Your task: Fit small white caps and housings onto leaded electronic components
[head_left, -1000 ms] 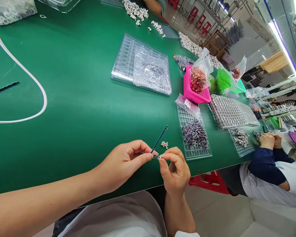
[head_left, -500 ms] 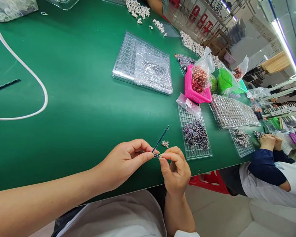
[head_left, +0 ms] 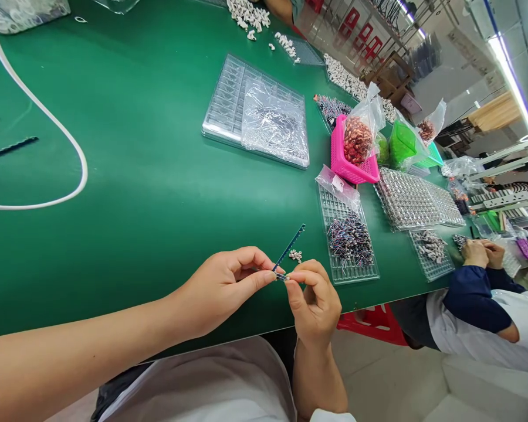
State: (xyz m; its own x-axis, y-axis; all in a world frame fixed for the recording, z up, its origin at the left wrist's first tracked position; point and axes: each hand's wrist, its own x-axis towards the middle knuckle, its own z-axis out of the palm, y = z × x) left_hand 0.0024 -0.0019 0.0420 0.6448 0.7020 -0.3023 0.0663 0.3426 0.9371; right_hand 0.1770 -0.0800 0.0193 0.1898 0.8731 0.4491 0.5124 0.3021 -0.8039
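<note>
My left hand [head_left: 229, 287] pinches a small dark piece and a thin, dark blue notched strip [head_left: 290, 246] between thumb and fingers; the strip sticks up and away to the right. Thumb and forefinger of my right hand [head_left: 314, 302] close on the right end of the small piece, where a tiny bright bit shows. Exactly what lies between the right fingertips is too small to tell. Just beyond the hands, a little pile of small pale parts [head_left: 295, 255] lies on the green table [head_left: 149, 164].
To the right stands a clear tray of wired parts [head_left: 349, 240], with a pink basket [head_left: 354, 170] behind it. Stacked clear trays [head_left: 229, 111] carry a plastic bag. A white cord [head_left: 81, 170] curves at left. A co-worker's hands [head_left: 481, 253] work at far right.
Both hands keep nearly the same pinch and position. The whole view has shifted very slightly; nothing has visibly been picked up or released.
</note>
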